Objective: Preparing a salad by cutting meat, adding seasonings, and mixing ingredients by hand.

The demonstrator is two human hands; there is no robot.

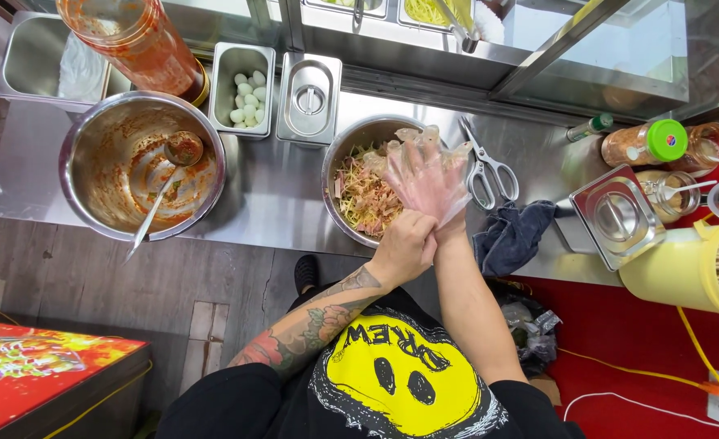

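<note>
My right hand is raised over a steel mixing bowl, fingers spread inside a thin clear plastic glove. My left hand is closed on the glove's cuff at the right wrist. The bowl holds a mix of shredded vegetables and pinkish strips. Both hands hover above the bowl's right side.
A larger steel bowl smeared with red sauce holds a ladle at left. Behind stand a sauce jar, a tray of white eggs and a lidded tin. Scissors, a dark cloth, condiment jars and a yellow bucket lie right.
</note>
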